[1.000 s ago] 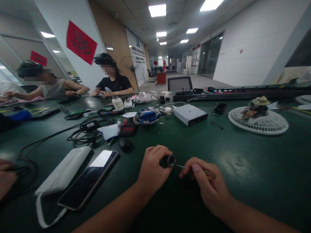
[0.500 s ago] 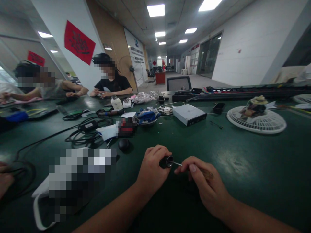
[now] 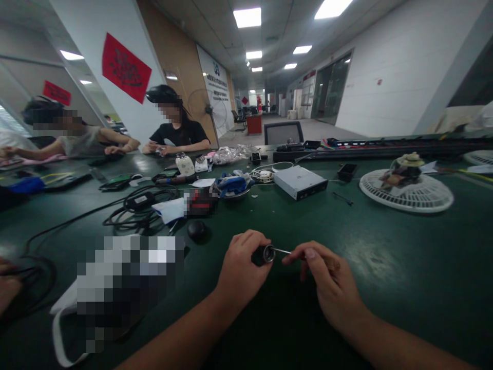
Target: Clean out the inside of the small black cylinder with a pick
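Note:
My left hand (image 3: 244,264) is closed around a black cylindrical part (image 3: 268,253) whose round, hollow-looking end with a metallic rim faces right. In my right hand (image 3: 325,285) is a screwdriver (image 3: 283,251) with a thin metal shaft and a brownish handle mostly covered by my palm. The shaft points left and its tip meets the upper rim of the cylinder; whether it touches or goes inside I cannot tell. Both hands are above the dark green table (image 3: 389,298). Up and left of my left hand lies a black computer mouse (image 3: 197,230).
Ahead stands a grey disc drive (image 3: 300,181), with a bowl (image 3: 233,194) holding blue cloth to its left. A white fan grille (image 3: 408,190) with a motor lies at right. Black cables (image 3: 134,210) coil at left. Two people sit across, and another person's hand (image 3: 10,282) shows at far left.
My right hand has moved slightly up and right with the screwdriver. Its shaft now sits higher, at the cylinder's upper rim instead of in its opening. The cylinder's end has turned slightly toward me.

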A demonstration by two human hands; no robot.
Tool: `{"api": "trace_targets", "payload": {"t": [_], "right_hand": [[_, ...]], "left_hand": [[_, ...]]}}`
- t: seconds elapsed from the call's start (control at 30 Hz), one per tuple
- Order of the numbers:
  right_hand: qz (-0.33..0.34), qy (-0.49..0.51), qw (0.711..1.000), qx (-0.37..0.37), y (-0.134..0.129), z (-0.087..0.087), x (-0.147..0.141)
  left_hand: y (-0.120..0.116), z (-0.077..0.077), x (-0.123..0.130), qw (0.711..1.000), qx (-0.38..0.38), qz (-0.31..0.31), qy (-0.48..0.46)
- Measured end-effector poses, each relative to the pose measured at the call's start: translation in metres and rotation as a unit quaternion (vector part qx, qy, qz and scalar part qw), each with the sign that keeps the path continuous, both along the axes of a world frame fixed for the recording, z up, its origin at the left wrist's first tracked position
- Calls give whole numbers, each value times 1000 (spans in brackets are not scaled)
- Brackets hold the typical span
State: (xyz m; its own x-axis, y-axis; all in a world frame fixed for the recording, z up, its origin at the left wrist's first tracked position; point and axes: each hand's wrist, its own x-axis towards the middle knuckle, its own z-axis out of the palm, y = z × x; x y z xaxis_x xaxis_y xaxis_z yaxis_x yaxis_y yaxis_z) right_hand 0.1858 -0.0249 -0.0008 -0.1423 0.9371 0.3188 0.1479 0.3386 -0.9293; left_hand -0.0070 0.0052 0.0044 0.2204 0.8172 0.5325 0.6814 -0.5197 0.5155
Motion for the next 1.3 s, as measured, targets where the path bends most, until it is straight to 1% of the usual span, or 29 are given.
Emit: {"api": "trace_targets", "payload": {"t": [0.03, 0.1, 0.17, 0.23, 0.27, 0.33, 0.4, 0.43, 0.53, 0.6, 0.67, 0.73, 0.77, 0.8, 0.87, 0.97, 1.07, 1.13, 1.2, 1.23, 1.3], "right_hand": [[-13, -16, 1000, 10, 0, 1, 0], [-12, -43, 999, 29, -1, 2, -1], [28, -38, 998, 34, -2, 1, 0], [62, -9, 998, 20, -1, 0, 0], [62, 4, 998, 13, -1, -1, 0], [34, 8, 999, 11, 0, -2, -1], [8, -17, 999, 26, 0, -1, -1], [12, -30, 999, 32, 0, -1, -1], [78, -28, 996, 25, -2, 0, 0], [95, -14, 995, 26, -3, 0, 0], [64, -20, 997, 42, -5, 1, 0], [27, -41, 997, 54, -5, 1, -1], [21, -48, 997, 54, -5, 2, -2], [28, -47, 997, 50, -4, 2, -1], [63, -23, 997, 32, -3, 1, 0], [105, 11, 994, 23, -4, -1, 2], [90, -15, 995, 47, -6, -1, 0], [57, -33, 997, 44, -7, 1, -2], [32, -38, 998, 25, -6, 2, -2], [32, -32, 999, 18, -5, 2, -2], [56, -9, 998, 11, -3, 0, -1]], "left_hand": [[0, 0, 0, 1000, 1, 13, -5], [0, -1, -1, 999, 3, 34, -18], [1, -2, -2, 999, 3, 35, -27], [0, -3, -2, 999, 4, 21, -26], [0, -3, -2, 1000, 4, 14, -23], [-1, -3, -1, 1000, 3, 11, -17], [-1, -2, -1, 1000, 0, 22, -16], [-1, -2, -1, 999, -2, 29, -16], [-1, -2, -1, 999, -1, 31, -20], [0, -2, -1, 1000, 7, 16, -21], [0, -2, -1, 1000, 12, 5, -17], [-1, -2, -1, 1000, 12, 10, -13], [-1, -2, -1, 1000, 11, 16, -12], [-1, -2, -1, 1000, 11, 20, -10], [0, -2, -1, 1000, 12, 22, -8], [0, -3, -1, 1000, 6, 1, -4], [1, -3, -1, 1000, 3, -11, -10], [1, -3, -1, 1000, 6, 9, -13], [0, -2, -1, 1000, 2, 22, -10], [0, -1, -1, 1000, 0, 21, -7], [-1, -1, 0, 1000, -2, 10, -4]]}}
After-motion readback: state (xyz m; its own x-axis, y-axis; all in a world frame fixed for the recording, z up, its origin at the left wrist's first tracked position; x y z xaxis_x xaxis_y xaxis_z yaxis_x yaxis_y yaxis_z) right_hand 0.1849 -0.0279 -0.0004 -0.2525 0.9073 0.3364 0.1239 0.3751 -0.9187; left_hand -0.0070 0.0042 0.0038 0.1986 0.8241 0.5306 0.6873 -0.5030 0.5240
